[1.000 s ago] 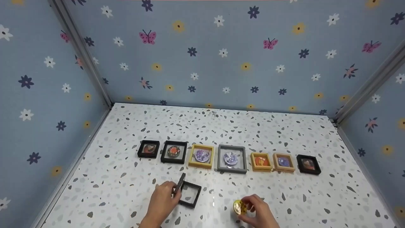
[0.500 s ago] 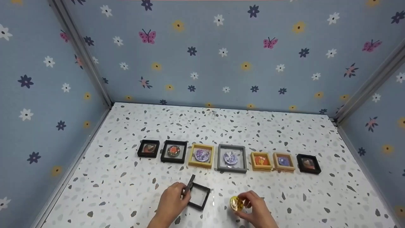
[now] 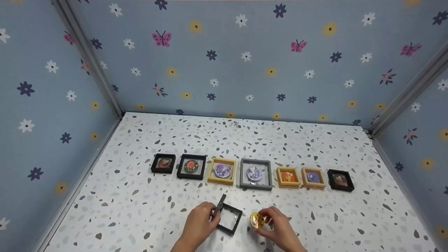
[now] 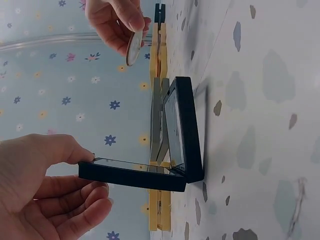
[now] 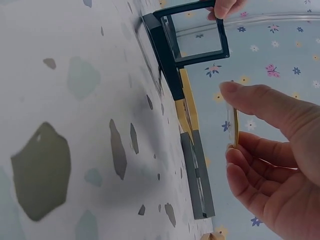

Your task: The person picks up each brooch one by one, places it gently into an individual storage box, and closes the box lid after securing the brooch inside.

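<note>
In the head view, my left hand (image 3: pixel 199 222) pinches the raised half of a black hinged display frame (image 3: pixel 237 223) between thumb and fingers. The frame's other half lies on the table, and the two halves stand well apart in the left wrist view, where the frame (image 4: pixel 192 132) is seen from its side. Each half has a clear film window. To the right of it, my right hand (image 3: pixel 279 225) holds a yellow round badge (image 3: pixel 257 221) by its edge, above the table. Edge-on in the right wrist view, the badge (image 5: pixel 236 127) sits between thumb and fingers.
Behind the hands runs a row of display frames with round badges or pictures inside: black (image 3: pixel 191 176), yellow (image 3: pixel 221 181), grey (image 3: pixel 255 187), small yellow (image 3: pixel 289 186), tan (image 3: pixel 314 186) and black at both ends (image 3: pixel 341 189). Flowered walls (image 3: pixel 224 52) enclose the speckled table (image 3: pixel 147 203).
My left hand has slid the opened black frame to the right along the table. My right hand has brought the yellow badge left and slightly farther from me, narrowing the distance between them.
</note>
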A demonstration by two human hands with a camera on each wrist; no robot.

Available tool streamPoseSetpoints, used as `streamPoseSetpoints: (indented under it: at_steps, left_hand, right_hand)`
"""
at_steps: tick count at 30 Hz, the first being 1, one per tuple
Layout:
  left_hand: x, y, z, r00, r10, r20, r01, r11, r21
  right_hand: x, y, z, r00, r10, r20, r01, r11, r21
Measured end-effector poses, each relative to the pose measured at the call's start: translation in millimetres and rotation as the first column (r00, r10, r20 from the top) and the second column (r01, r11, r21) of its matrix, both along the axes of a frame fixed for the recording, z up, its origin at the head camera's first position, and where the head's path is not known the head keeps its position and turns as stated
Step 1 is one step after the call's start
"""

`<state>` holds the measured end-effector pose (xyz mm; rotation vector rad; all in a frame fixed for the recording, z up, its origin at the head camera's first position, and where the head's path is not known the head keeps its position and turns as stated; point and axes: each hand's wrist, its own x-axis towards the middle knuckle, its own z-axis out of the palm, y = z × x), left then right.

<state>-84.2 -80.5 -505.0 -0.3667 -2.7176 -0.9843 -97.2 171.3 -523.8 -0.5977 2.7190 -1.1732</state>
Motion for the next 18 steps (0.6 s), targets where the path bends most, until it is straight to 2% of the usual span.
streamPoseSetpoints:
  at_steps: [4,8,18]
  left_hand:
    - [0.1,5,-1.4,0.999,-0.007,-0.039,0.007,1.0,-0.005]
    - [0.1,9,-1.4,1.0,-0.013,-0.029,0.013,1.0,-0.015]
    - [-2.6,15,-3.6,0.998,-0.028,-0.055,0.028,1.0,-0.01]
  right_hand:
    - [-2.0,-2,-3.2,1.0,0.004,-0.027,-0.004,1.0,-0.019]
    - [-3.9,-4,-5.7,0.999,0.009,-0.047,-0.011,0.999,-0.04]
    - [-15.6,-17,-8.7,1.0,0.011,0.005,-0.011,1.0,0.002]
